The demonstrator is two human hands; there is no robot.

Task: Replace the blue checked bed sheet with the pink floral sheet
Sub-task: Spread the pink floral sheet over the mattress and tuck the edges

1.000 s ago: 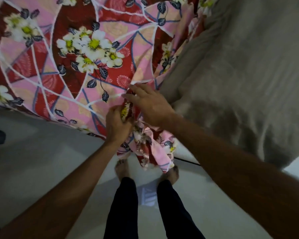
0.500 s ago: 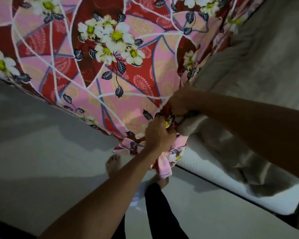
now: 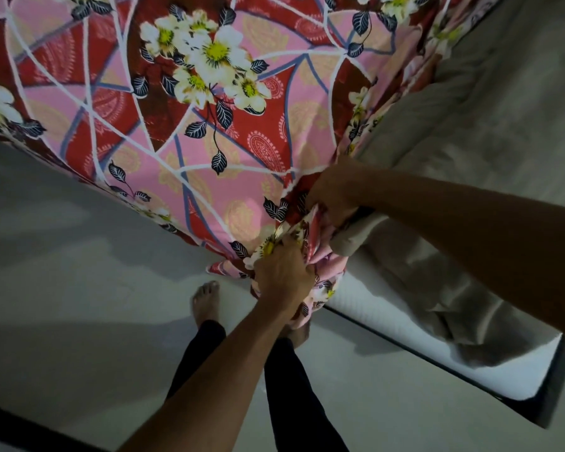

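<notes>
- Left hand [image 3: 284, 278]: fingers curled, gripping bunched pink floral fabric sheet [image 3: 209, 141].
- Right hand [image 3: 331, 194]: fingers curled into same sheet, just above.
- A second earlier, right fingers lay spread.

Your view: dim, cool light. Soft broad shadows lie on the pale grey smooth floor [image 3: 79, 288], near left. The pink floral sheet [image 3: 209, 141] reads brightest and sharp; the beige rumpled cover [image 3: 503, 125], right, murky. Your edges bend, wide-angle.
</notes>
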